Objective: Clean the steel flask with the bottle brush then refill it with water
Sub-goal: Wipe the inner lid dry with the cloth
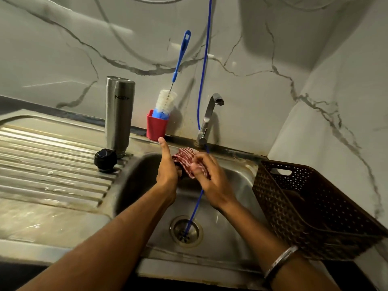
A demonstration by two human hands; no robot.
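Note:
The steel flask [119, 114] stands upside down on the ribbed draining board, left of the basin. Its black cap [105, 160] lies just in front of it. A bottle brush [170, 89] with a blue handle and white bristles leans in a red cup [156, 127] against the wall. Over the sink basin [235, 181], my left hand [168, 166] and my right hand [206, 175] both hold a red-and-white striped cloth [189, 159]. My left thumb sticks up; the fingers under the cloth are hidden.
A steel tap [210, 114] rises behind the basin, with no water running. A thin blue tube [202, 80] hangs from above into the drain [185, 229]. A dark brown woven basket [310, 206] sits at the basin's right edge. Marble walls close in behind and right.

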